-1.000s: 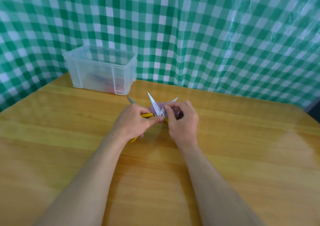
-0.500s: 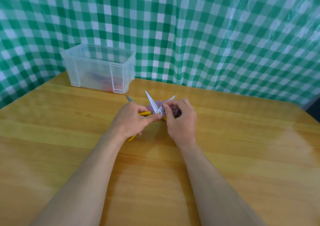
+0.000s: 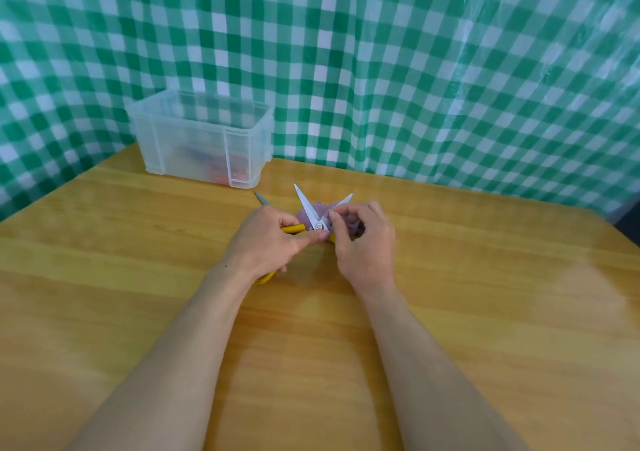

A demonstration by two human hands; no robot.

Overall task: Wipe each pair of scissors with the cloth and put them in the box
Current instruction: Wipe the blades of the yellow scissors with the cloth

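Both forearms reach forward over the table [image 3: 485, 294] and angle inward, so the two hands meet almost knuckle to knuckle. The left hand [image 3: 268, 244] lies palm down, its fingers wrapped round the yellow handle of the scissors [image 3: 307, 204], with the thumb stretched out toward the pivot. The right hand [image 3: 363, 248], just beside it, is arched with its fingers curled, pinching the purple cloth [image 3: 325, 209] against the right blade close to the pivot. The blades stand spread in a V, pointing away beyond the fingertips, with cloth bunched between and behind them. Just past the left hand's knuckles a grey pointed tip [image 3: 262, 198] lies on the wood. Farther out, beyond and left of the left hand, stands the clear box [image 3: 194, 145], with something reddish blurred inside.
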